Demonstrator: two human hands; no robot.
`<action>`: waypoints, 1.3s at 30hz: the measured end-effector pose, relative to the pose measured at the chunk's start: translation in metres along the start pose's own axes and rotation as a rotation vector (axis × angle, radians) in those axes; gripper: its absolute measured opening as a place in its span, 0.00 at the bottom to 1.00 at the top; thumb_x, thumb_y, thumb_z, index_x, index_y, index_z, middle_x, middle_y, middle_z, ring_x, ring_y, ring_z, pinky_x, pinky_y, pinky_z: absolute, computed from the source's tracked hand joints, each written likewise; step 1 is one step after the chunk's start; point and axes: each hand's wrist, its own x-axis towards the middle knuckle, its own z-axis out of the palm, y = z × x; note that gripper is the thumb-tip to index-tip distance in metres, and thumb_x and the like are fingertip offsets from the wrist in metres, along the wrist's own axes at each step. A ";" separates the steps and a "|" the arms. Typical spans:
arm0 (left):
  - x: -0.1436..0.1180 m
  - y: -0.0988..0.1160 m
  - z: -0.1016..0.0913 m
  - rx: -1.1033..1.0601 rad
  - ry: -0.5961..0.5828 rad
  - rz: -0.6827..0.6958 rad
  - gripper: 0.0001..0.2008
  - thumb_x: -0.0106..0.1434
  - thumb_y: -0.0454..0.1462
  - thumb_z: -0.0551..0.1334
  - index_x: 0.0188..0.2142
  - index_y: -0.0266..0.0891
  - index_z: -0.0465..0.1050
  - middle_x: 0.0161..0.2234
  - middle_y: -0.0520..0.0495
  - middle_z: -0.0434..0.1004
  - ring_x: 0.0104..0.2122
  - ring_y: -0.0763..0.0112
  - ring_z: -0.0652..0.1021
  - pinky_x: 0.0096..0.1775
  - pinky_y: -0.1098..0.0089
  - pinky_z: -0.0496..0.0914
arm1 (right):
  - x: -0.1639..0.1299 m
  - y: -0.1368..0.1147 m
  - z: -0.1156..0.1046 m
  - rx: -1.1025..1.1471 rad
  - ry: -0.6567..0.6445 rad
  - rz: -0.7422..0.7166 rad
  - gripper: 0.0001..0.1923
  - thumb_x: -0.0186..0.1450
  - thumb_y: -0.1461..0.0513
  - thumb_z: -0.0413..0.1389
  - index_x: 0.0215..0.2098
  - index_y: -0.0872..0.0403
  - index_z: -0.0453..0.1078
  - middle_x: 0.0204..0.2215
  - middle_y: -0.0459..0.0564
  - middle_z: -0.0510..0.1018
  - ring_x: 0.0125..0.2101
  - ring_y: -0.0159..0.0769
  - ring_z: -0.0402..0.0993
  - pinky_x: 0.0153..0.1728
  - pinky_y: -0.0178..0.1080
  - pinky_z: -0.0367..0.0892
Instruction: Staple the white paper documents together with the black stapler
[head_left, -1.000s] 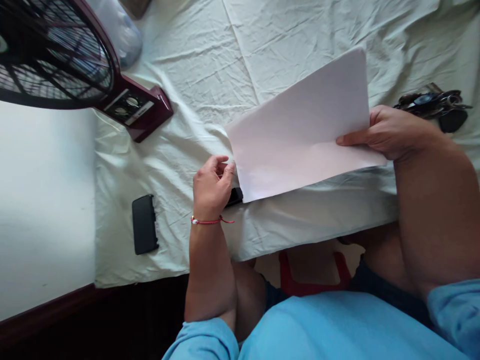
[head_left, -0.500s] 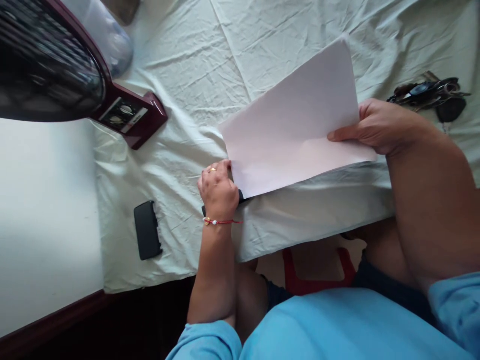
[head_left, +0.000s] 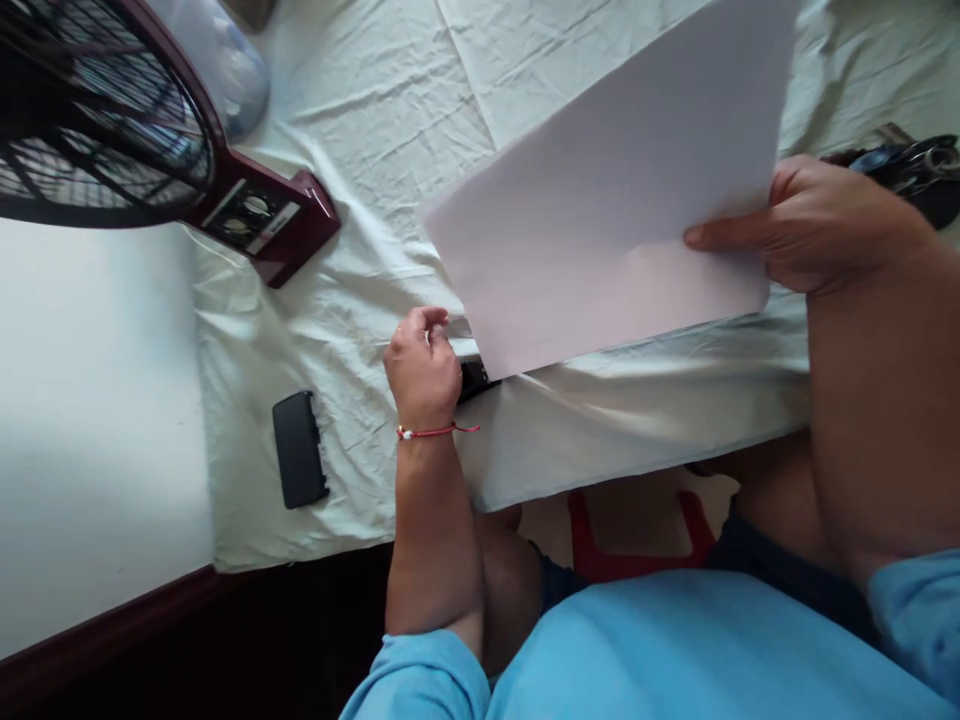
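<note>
The right hand gripped a white sheet of paper by its near right edge, thumb lying flat on top and the fingers hidden beneath, so that the sheet was held up off the cloth and slanted away toward the far side. The sheet's lower left corner hung just above the left hand, which was curled into a loose fist, knuckles up, with its fingertips folded in over a small black object; most of that object was hidden under the hand and the paper's edge, so what it was could not be told, nor whether the fingers actually clasped it. A red string bracelet circled the left wrist. Left of that hand, well apart, a black phone lay flat on the crumpled white cloth. Farther left and beyond stood the maroon base of a fan. Just past the right hand lay a bunch of keys, partly hidden by its knuckles.
</note>
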 end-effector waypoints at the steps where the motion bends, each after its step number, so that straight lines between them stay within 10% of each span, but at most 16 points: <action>1: 0.001 -0.002 -0.002 -0.013 0.023 -0.010 0.11 0.69 0.33 0.58 0.42 0.41 0.81 0.43 0.42 0.87 0.45 0.56 0.84 0.53 0.57 0.75 | -0.002 -0.001 -0.003 0.030 0.020 0.000 0.16 0.60 0.69 0.71 0.47 0.55 0.84 0.51 0.55 0.84 0.51 0.47 0.84 0.67 0.56 0.76; 10: -0.016 0.028 -0.012 -0.786 -0.079 -0.097 0.24 0.69 0.62 0.67 0.42 0.44 0.79 0.35 0.48 0.78 0.27 0.72 0.72 0.27 0.68 0.64 | -0.015 -0.012 -0.012 0.133 0.106 -0.050 0.23 0.63 0.75 0.67 0.49 0.46 0.85 0.62 0.45 0.79 0.66 0.43 0.76 0.68 0.39 0.75; 19: -0.018 0.030 -0.016 -0.604 0.000 -0.055 0.30 0.69 0.57 0.69 0.23 0.44 0.61 0.21 0.56 0.55 0.22 0.74 0.58 0.24 0.66 0.53 | -0.004 -0.007 -0.005 -0.015 0.157 0.028 0.16 0.67 0.60 0.72 0.52 0.55 0.84 0.51 0.56 0.85 0.47 0.43 0.86 0.47 0.41 0.82; 39: -0.015 0.023 -0.012 -0.817 -0.032 -0.066 0.24 0.59 0.56 0.80 0.32 0.43 0.74 0.25 0.55 0.65 0.23 0.75 0.62 0.24 0.70 0.57 | -0.011 -0.016 0.004 0.053 0.268 0.025 0.14 0.65 0.66 0.72 0.49 0.53 0.85 0.52 0.49 0.85 0.52 0.38 0.84 0.51 0.35 0.79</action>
